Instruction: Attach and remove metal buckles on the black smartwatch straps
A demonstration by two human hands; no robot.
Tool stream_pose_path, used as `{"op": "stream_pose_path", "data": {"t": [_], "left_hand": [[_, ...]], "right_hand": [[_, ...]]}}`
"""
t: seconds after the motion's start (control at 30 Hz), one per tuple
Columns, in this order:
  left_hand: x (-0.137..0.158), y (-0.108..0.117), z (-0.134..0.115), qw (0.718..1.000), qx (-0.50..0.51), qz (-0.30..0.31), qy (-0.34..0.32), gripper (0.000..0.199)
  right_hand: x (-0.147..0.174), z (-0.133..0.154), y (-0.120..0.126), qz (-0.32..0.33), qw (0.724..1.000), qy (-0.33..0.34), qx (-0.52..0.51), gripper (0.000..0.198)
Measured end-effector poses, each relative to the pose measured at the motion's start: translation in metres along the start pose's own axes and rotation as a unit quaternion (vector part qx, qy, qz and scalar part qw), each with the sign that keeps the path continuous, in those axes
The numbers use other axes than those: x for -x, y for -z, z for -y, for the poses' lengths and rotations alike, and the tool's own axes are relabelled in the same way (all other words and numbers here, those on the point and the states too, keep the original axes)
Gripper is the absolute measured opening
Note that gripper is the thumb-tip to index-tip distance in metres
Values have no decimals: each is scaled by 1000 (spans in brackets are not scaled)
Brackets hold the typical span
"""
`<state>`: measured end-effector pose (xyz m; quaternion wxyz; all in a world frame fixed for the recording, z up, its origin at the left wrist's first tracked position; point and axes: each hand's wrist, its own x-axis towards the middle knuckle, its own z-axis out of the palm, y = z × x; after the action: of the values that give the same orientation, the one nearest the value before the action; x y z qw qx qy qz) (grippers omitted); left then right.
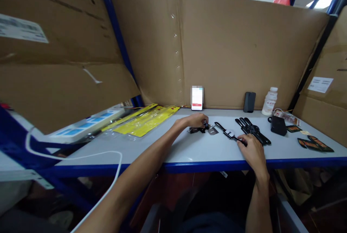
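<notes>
Right of centre, the right hand (252, 150) pinches the black tool (230, 135), which slants up-left toward the left hand (196, 120), whose grip I cannot tell.

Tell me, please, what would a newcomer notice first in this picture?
The bright yellow packages, lying on the left part of the grey table, would likely catch the eye first. Then comes the lit phone, standing at the back before the cardboard wall. Third, at centre right, the right hand holds a black-handled tool.

Print on the bottle (269, 103) and labels (320, 84) is unreadable.
</notes>
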<state>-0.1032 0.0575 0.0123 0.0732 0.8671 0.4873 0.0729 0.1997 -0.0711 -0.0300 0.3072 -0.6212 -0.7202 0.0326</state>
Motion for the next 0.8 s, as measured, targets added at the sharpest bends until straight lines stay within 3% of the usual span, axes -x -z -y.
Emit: {"op": "stream_pose_path", "data": {"t": [0.2,0.33,0.43,0.53,0.8], "left_hand": [[4,6,-2,997,58,-48,-17,12],[-1,6,-32,978,166,-101,-72,18],[-15,-4,-66,966,219,-76,-117,21],[-32,-20,-86,968,205,-51,-136,17],[-42,-37,-86,969,182,-56,-159,25]], "right_hand": [[3,3,1,-1,1000,2,-1,20],[4,6,2,3,1000,-8,-5,19],[4,6,2,5,1000,-9,-5,19],[4,6,2,9,1000,-7,-5,19],[3,4,0,13,1000,-1,-4,20]]}}
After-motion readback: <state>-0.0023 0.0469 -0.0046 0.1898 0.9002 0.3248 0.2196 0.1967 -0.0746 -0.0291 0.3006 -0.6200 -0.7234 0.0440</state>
